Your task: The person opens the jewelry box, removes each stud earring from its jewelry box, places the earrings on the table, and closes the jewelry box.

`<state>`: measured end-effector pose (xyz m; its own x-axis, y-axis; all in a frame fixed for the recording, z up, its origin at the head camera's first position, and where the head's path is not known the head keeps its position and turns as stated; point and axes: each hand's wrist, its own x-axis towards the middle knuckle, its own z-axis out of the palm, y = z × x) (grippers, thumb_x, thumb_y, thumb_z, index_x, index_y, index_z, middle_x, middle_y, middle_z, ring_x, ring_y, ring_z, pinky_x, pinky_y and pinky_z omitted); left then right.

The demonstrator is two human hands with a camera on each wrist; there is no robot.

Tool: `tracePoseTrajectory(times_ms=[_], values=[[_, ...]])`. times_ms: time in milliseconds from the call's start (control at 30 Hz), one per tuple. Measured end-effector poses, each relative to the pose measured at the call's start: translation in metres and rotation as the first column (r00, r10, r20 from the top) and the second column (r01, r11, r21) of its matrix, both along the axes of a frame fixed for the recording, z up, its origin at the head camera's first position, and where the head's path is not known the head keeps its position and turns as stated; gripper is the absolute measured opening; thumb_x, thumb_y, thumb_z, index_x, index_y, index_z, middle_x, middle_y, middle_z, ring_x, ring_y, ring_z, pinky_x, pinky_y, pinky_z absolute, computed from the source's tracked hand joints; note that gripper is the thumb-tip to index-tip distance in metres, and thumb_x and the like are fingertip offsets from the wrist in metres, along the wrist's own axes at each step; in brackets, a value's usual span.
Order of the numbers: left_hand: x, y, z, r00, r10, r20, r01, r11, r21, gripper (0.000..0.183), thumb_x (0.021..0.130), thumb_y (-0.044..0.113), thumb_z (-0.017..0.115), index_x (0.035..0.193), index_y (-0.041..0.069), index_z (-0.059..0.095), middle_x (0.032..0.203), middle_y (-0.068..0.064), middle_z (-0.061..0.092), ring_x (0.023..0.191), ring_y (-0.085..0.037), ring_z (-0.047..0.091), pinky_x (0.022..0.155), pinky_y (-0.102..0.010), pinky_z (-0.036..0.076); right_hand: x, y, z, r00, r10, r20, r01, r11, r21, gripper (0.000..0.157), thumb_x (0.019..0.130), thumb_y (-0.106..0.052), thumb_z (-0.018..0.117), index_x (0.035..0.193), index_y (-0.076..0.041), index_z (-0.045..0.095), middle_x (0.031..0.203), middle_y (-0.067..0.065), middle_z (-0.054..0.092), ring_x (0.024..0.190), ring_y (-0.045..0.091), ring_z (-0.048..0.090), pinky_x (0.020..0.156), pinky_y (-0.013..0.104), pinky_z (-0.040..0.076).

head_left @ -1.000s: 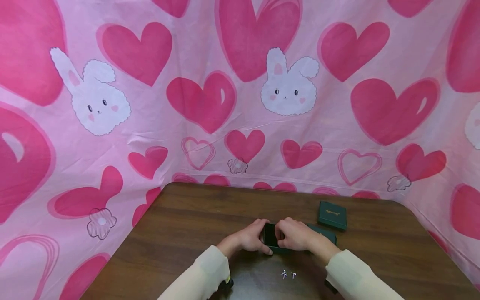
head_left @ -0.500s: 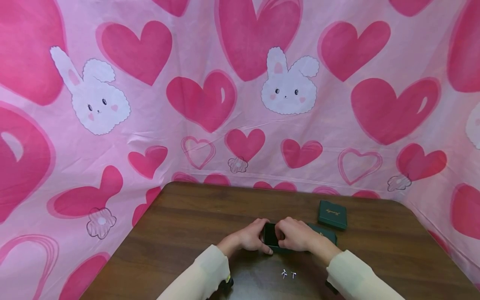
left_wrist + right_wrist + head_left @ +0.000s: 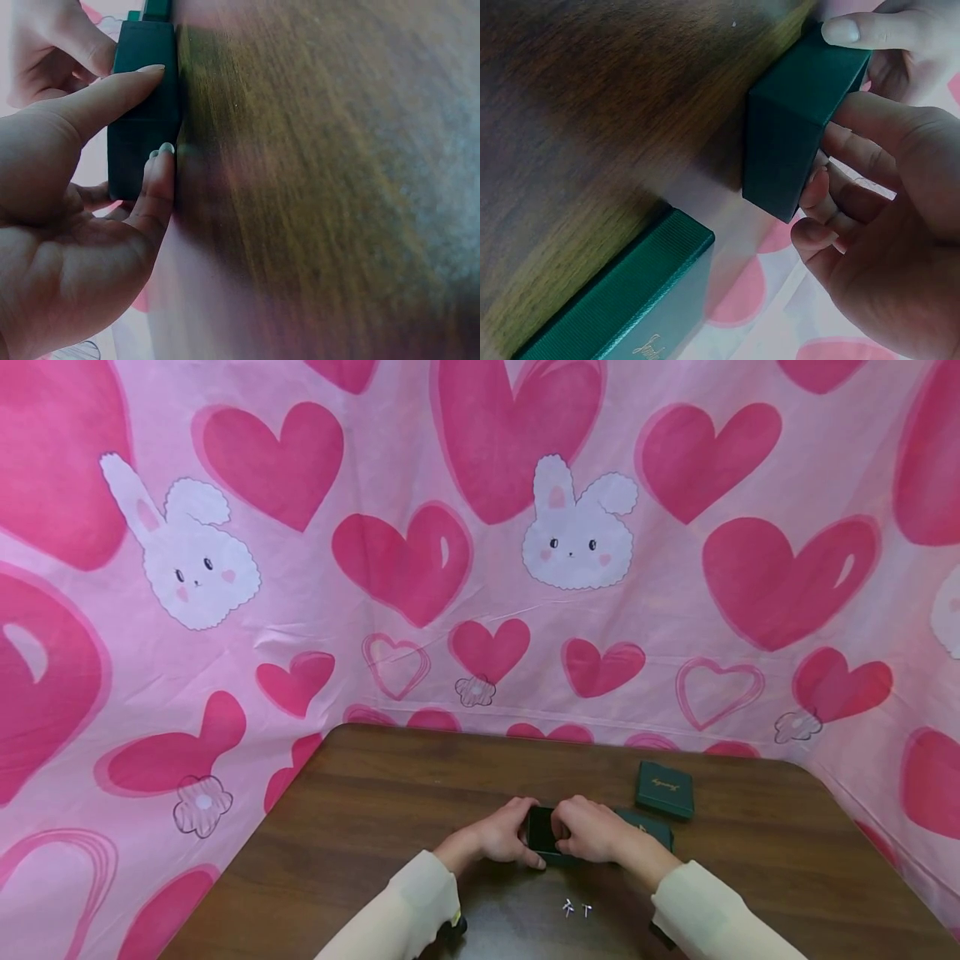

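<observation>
A small dark green box (image 3: 552,858) with a black interior sits on the table between the hands. My left hand (image 3: 498,833) grips its left end; in the left wrist view the thumb (image 3: 139,86) lies along the box's near side. My right hand (image 3: 591,829) is bent over the open top, fingers curled at its rim; their tips are hidden, so I cannot tell whether they pinch anything. In the right wrist view, the box's smooth side (image 3: 772,150) faces the camera. Small silvery pieces (image 3: 568,907), with a T-shaped one (image 3: 587,910) beside them, lie in front.
A square green box or lid (image 3: 666,789) with gold lettering lies at the back right. Another green item (image 3: 651,827) sits behind the right wrist, partly covered. A wooden table (image 3: 375,827) carries everything, and a pink heart-patterned cloth (image 3: 420,668) hangs behind.
Both hands and the box stay almost in place. The right fingers shift very slightly at the box opening.
</observation>
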<state>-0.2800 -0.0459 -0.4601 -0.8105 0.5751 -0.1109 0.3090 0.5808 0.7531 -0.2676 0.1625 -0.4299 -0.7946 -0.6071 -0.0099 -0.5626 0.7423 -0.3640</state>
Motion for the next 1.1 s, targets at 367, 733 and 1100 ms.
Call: tracePoseTrajectory(times_ms=[367, 733, 1100], values=[[-0.0002, -0.0007, -0.0031, 1.0, -0.005, -0.003, 0.005, 1.0, 0.005, 0.071, 0.078, 0.016, 0.09, 0.136, 0.008, 0.049, 0.12, -0.007, 0.049, 0.097, -0.015, 0.048, 0.085, -0.028, 0.044, 0.0021, 0.0012, -0.0017, 0.999, 0.023, 0.022, -0.021, 0.999, -0.05, 0.018, 0.087, -0.008, 0.077, 0.078, -0.016, 0.064, 0.073, -0.007, 0.055, 0.064, 0.011, 0.051, 0.058, 0.03, 0.048], [-0.0005, -0.0008, -0.0017, 1.0, -0.007, -0.01, 0.007, 1.0, 0.003, 0.073, 0.078, 0.017, 0.09, 0.137, 0.009, 0.048, 0.121, -0.006, 0.049, 0.098, -0.015, 0.049, 0.086, -0.029, 0.045, 0.0013, 0.0019, -0.0005, 0.999, 0.025, 0.02, -0.024, 0.998, -0.055, 0.021, 0.085, -0.005, 0.077, 0.076, -0.017, 0.063, 0.072, -0.008, 0.055, 0.063, 0.01, 0.051, 0.058, 0.029, 0.047], [-0.0007, -0.0005, -0.002, 1.0, -0.01, -0.016, 0.01, 1.0, -0.004, 0.072, 0.078, 0.017, 0.09, 0.136, 0.008, 0.049, 0.119, -0.005, 0.049, 0.097, -0.015, 0.048, 0.085, -0.028, 0.044, 0.0011, 0.0029, -0.0007, 1.0, 0.026, 0.017, -0.025, 0.998, -0.065, 0.02, 0.084, -0.006, 0.079, 0.077, -0.017, 0.063, 0.073, -0.008, 0.056, 0.064, 0.01, 0.052, 0.058, 0.029, 0.048]])
